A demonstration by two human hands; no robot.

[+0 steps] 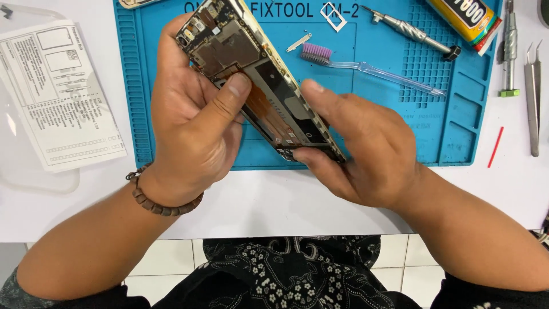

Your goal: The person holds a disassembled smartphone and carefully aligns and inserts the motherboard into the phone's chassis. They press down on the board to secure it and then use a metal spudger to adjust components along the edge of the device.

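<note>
Both hands hold an opened smartphone [260, 86] tilted above the blue repair mat [394, 131]. Left hand [191, 123] wraps its upper half, thumb pressed on the exposed inside; right hand [360, 151] pinches the lower end between thumb and forefinger. Beyond lie a clear toothbrush [366, 67], a screwdriver [414, 33], tweezers [533, 97] and a printed leaflet [60, 94].

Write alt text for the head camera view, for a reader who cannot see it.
Both hands hold an opened smartphone, back cover off and circuit board exposed, tilted above a blue repair mat; the left hand presses its thumb on it, the right hand pinches its lower edge. A clear toothbrush, screwdriver, glue tube and tweezers lie nearby.
</note>
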